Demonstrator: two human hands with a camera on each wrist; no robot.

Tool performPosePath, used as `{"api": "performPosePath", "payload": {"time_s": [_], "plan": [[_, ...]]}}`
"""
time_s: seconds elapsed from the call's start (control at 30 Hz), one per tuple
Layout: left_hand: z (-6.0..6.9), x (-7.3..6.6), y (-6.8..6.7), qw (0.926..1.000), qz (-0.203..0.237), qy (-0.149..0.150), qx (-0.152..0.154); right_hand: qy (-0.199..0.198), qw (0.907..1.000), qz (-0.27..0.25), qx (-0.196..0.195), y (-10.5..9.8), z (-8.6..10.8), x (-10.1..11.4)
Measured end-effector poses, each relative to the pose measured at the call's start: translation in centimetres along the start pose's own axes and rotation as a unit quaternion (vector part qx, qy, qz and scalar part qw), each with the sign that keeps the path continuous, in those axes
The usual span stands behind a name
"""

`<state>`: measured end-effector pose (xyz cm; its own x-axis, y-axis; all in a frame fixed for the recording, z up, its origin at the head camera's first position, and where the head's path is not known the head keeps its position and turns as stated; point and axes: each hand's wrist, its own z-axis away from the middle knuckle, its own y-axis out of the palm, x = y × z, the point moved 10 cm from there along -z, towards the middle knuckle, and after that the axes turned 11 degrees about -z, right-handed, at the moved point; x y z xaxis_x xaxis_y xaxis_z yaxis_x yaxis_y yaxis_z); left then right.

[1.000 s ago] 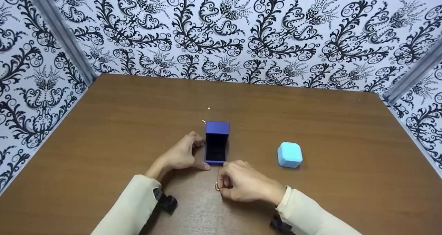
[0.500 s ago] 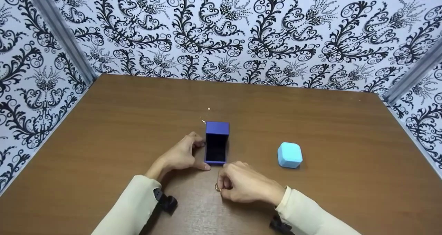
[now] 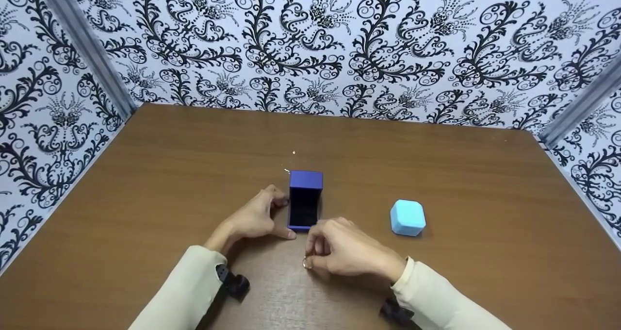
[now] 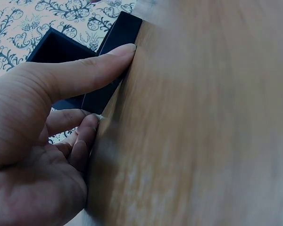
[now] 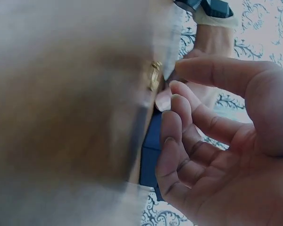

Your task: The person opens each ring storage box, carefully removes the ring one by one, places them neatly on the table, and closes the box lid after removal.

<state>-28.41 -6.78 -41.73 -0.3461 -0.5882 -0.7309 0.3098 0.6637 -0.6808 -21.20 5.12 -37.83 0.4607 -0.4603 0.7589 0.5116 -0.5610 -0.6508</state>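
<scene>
My left hand (image 3: 252, 218) holds the open blue box (image 3: 305, 179), and the gold ring (image 5: 154, 75) sits near the fingertips of my right hand (image 3: 343, 250).
On the left, black wrist gear (image 3: 235, 284) hangs at my pale sleeve (image 3: 187, 284); my thumb lies along the box's front and my fingers are at its left side, gripping that corner. The box stands on the brown desk (image 3: 461, 174), its dark inside facing 6 o'clock. From the box, the ring is at 6 o'clock, just beyond my right thumb and fingers, which are bent but parted; I cannot tell whether they touch it. Farthest right, at 2 o'clock from my right hand, a light-blue box (image 3: 407, 217) rests on the desk, closed and well apart from the ring.
</scene>
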Motion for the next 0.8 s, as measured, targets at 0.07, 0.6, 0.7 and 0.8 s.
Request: {"api": "performPosePath", "payload": {"time_s": [0.07,0.6,0.7,0.8], "plan": [[0.0,0.0,0.0,1.0,0.0,0.003,0.0,0.0,0.9997,-0.01,-0.023,-0.8,-0.2,-0.1],[-0.1,-0.3,0.0,0.9999,0.001,0.009,0.005,0.096,0.9496,-0.121,-0.272,-8.1,-0.8,-3.8],[-0.1,-0.3,-0.1,1.0,-0.004,0.005,0.003,0.118,0.9438,-0.127,-0.281,-8.4,-1.3,-4.5],[-0.1,-0.3,-0.1,1.0,-0.007,0.003,0.004,0.135,0.9432,-0.131,-0.274,-8.3,-1.9,-5.1]]}}
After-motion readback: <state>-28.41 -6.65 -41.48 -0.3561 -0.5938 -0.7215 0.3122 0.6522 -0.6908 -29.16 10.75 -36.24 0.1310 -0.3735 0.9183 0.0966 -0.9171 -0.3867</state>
